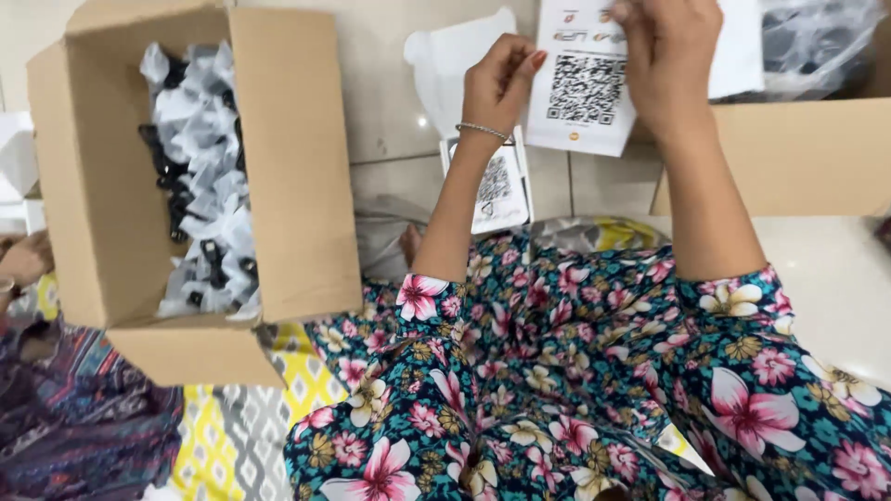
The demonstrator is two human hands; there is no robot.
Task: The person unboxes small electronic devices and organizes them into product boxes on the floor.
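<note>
At far left, another person's hand (23,258) rests beside one open brown cardboard box (288,176); the box holds a heap of small black items in clear plastic bags (200,176), too many and too tangled to count. At centre, one white printed card (501,190) lies flat on the pale tiled floor (390,111), below the left hand (498,85). That hand's fingers are curled, pinching the left edge of one white printed paper sheet (587,88) held upright. The right hand (666,56) grips the sheet's top edge with closed fingers. At right stands a second brown cardboard box (798,158).
</note>
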